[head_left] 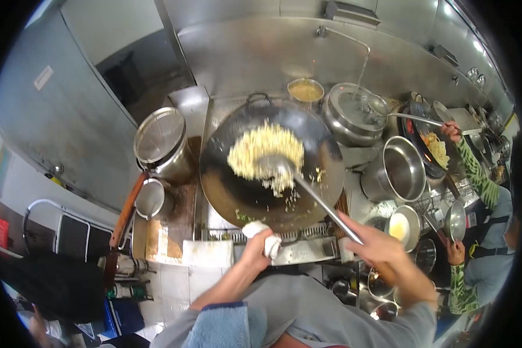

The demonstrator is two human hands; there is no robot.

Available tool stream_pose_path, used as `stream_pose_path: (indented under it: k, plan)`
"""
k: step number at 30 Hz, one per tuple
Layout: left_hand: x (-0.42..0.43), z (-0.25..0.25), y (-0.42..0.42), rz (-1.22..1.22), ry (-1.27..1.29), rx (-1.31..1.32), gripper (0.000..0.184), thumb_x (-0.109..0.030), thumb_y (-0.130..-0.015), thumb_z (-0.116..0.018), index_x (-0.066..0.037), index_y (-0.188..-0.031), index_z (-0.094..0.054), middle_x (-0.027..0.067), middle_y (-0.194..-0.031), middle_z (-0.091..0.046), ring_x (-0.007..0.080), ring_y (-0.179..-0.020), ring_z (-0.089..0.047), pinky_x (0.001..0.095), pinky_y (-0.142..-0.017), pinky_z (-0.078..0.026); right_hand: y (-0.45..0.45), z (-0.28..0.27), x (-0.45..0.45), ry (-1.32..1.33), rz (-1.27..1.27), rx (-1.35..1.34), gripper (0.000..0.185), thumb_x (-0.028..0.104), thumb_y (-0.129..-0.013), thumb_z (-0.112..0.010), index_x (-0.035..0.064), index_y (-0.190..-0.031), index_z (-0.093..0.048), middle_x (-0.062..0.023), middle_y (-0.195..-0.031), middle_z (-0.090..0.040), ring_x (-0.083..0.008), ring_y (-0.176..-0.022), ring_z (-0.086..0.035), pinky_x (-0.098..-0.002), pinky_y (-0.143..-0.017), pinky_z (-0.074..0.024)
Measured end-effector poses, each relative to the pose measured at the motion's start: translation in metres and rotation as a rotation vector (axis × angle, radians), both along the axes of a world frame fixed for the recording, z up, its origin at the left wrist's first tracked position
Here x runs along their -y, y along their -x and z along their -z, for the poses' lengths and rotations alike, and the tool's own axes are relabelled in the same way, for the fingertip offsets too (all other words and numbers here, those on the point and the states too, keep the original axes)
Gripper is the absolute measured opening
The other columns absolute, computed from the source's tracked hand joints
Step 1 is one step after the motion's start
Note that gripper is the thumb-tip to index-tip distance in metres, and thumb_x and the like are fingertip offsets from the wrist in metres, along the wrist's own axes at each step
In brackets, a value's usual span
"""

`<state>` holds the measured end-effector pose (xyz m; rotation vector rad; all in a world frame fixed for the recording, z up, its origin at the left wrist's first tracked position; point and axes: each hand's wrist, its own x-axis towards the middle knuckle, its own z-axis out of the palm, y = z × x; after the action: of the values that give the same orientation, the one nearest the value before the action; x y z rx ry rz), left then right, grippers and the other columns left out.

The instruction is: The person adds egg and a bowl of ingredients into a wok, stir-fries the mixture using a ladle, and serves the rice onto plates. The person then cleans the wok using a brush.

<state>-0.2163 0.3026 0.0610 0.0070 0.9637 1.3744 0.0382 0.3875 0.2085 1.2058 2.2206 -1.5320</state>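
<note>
At the near rim of the wok (243, 206), my left hand (255, 250) is closed around a bunched white cloth (256, 229), which presses against the metal. My right hand (380, 243) is wrapped around the handle of a long ladle (329, 208), whose bowl lies on the pale yellow, grainy food (265, 145) heaped in the middle of the wok, with a few bits scattered down its sides. To my left, a mesh strainer (160, 134) covers a steel pot, with a smaller pot (151, 200) just beside it on the worktop (182, 191). Beyond the wok stands a container of yellow liquid (305, 90); to its right, a round pot (345, 124) sits under the tap (366, 52). Farther right, a co-worker (493, 226) holds another ladle (414, 119) over a second wok.
</note>
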Motion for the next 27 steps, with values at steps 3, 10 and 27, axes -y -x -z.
stream_pose_path:
  k: [3,10,27]
  plan:
    - [-0.060,0.044,0.026,0.030,-0.041,0.049,0.010,-0.019,-0.089,-0.050,-0.009,-0.085,-0.052,0.0046,-0.066,-0.059,0.0172,-0.047,-0.055,0.0284,-0.044,-0.047,-0.033,0.029,-0.009,-0.093,-0.154,-0.062,0.079,0.009,-0.084,-0.052,0.0247,-0.147,-0.006,-0.0133,-0.064,-0.058,-0.0197,-0.046,-0.057,-0.0340,-0.046,-0.0477]
    - [-0.007,0.025,-0.028,-0.032,0.030,-0.106,0.018,-0.026,-0.092,-0.045,-0.010,-0.088,-0.051,0.0049,-0.068,-0.059,0.0155,-0.056,-0.058,0.0305,-0.043,-0.046,0.023,0.111,-0.008,-0.574,0.061,-0.259,0.077,0.008,-0.082,-0.052,0.0196,-0.146,-0.011,-0.0197,-0.067,-0.060,-0.0231,-0.049,-0.057,-0.0349,-0.051,-0.0475]
    - [-0.027,0.029,0.016,-0.061,-0.057,-0.037,0.008,-0.017,-0.088,-0.050,-0.010,-0.091,-0.052,0.0036,-0.071,-0.058,0.0176,-0.056,-0.057,0.0322,-0.043,-0.045,0.052,0.036,-0.003,0.080,0.536,-0.594,0.011,0.003,-0.087,-0.051,0.0055,-0.097,-0.055,0.0008,-0.057,-0.046,-0.0049,-0.034,-0.035,-0.0204,-0.028,-0.0279]
